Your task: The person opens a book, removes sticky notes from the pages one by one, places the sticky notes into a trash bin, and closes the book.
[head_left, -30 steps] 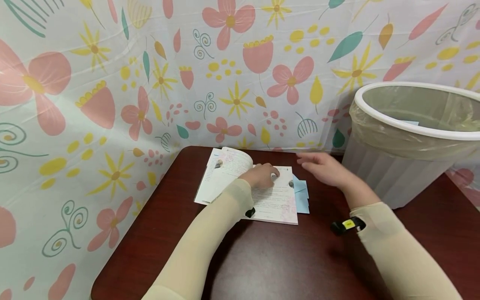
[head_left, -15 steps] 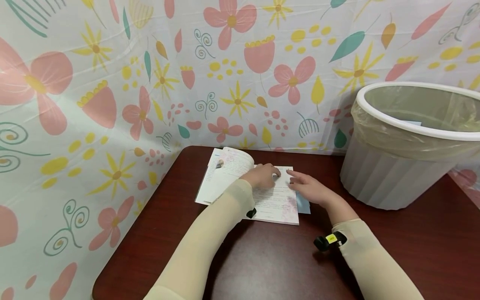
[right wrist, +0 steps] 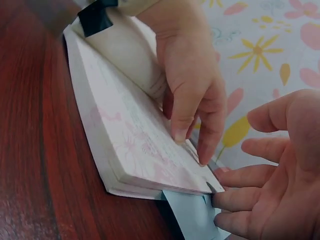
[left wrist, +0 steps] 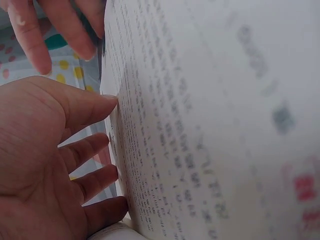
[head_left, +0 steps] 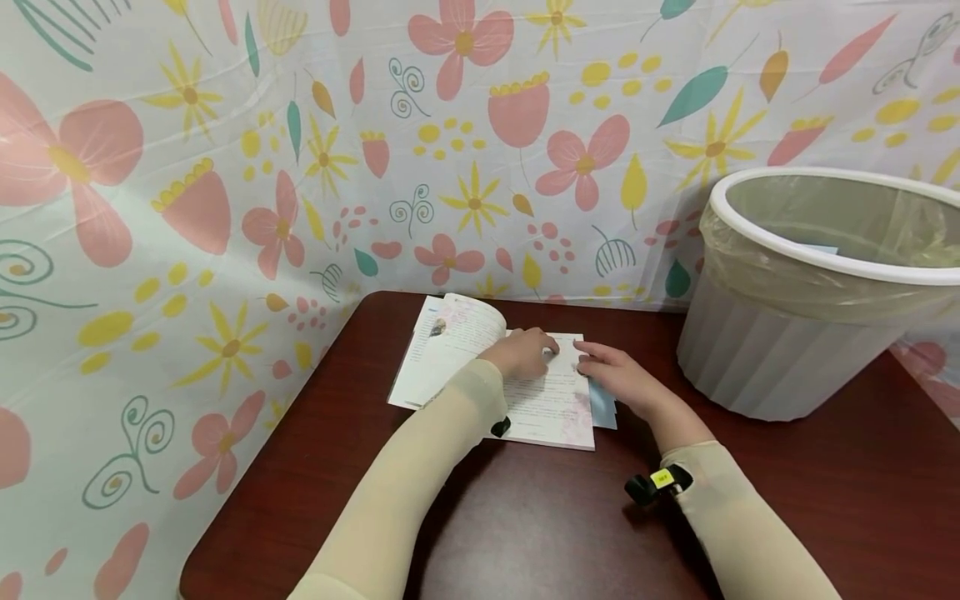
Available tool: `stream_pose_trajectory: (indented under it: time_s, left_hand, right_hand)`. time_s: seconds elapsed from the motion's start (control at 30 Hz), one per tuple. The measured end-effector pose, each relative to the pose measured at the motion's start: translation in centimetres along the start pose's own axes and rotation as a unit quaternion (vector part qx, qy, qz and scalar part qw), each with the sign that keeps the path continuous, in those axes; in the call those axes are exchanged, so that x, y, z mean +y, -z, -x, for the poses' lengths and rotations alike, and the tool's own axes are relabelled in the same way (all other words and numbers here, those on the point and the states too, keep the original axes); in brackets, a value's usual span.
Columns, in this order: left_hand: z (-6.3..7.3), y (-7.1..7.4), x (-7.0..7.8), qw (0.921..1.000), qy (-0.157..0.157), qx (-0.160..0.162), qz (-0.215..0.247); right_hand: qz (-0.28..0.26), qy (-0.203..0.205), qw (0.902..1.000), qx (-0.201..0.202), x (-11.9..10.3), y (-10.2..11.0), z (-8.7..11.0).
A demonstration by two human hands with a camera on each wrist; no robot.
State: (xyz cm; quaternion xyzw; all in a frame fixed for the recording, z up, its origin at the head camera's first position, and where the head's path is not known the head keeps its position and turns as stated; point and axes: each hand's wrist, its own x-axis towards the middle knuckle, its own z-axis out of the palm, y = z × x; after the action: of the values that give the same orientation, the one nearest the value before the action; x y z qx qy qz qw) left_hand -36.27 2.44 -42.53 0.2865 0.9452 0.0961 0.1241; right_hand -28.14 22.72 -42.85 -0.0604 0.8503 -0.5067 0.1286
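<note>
Book [head_left: 542,410], one, printed pages with pink ornament, spread on a dark red-brown counter [head_left: 517,525]; leaves at its left curl up in an arch. Position: beneath the left hand and just left of the right hand, toward the far side of the counter.

Left hand [head_left: 521,354]: lies over the upper part of the right-hand page, fingers bent loosely downward, fingertips touching the paper, thumb apart from them; nothing gripped.

Right hand [head_left: 611,373]: at the right edge of the same page, fingers extended and slightly bent, thumb held away; fingertips meet the book's edge and the blue slips, without a closed grasp.

Blue slips [head_left: 603,408], paper: project from the book's right edge, partly under the right hand.

Sleeves, pair, cream: left sleeve [head_left: 420,458], right sleeve [head_left: 750,517]. Black device [head_left: 642,488] with yellow label [head_left: 663,478], at the right wrist.

Bin [head_left: 750,358], grey, ribbed, white-rimmed, lined with a translucent bag [head_left: 795,287]: stands on the counter, right of the right hand. Blue piece [head_left: 823,248] visible inside.

Backdrop [head_left: 450,283]: white cloth, floral print, behind and at left.
</note>
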Motion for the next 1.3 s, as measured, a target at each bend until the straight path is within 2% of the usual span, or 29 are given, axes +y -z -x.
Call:
stream_pose_trajectory:
  time_s: [0.13,0.33,0.5,0.63,0.73,0.93,1.1,1.3]
  left_hand:
    - [0.0,0.1,0.0,1.0,0.001,0.0,0.003]
    - [0.2,0.1,0.1,0.9999,0.003,-0.002,0.011]
    - [0.2,0.3,0.1,0.9998,-0.001,0.004,0.018]
    - [0.1,0.4,-0.2,0.9982,-0.002,0.013,0.059]
    - [-0.1,0.4,-0.5,0.9927,-0.002,0.028,0.117]
    - [-0.2,0.8,-1.6,0.9744,-0.014,0.066,0.214]
    - [0.4,1.6,-2.4,0.9673,-0.031,0.068,0.242]
    - [1.7,2.5,-3.1,0.9602,-0.049,0.049,0.27]
  right_hand:
    - [-0.061,-0.017,0.998,0.003,0.3,0.2,-0.2]
    - [-0.134,-0.016,0.9908,-0.009,0.5,0.7,0.1]
    - [-0.152,-0.016,0.9883,-0.009,0.5,1.0,0.2]
    - [-0.163,-0.009,0.9866,-0.004,0.4,1.1,0.2]
    - [-0.18,-0.003,0.9837,0.002,0.1,1.2,0.3]
    - [-0.222,0.002,0.9749,0.014,-0.6,1.2,0.5]
    - [-0.279,-0.007,0.9598,0.03,-1.2,1.0,0.6]
    - [-0.347,-0.017,0.9363,0.051,-1.9,0.6,0.5]
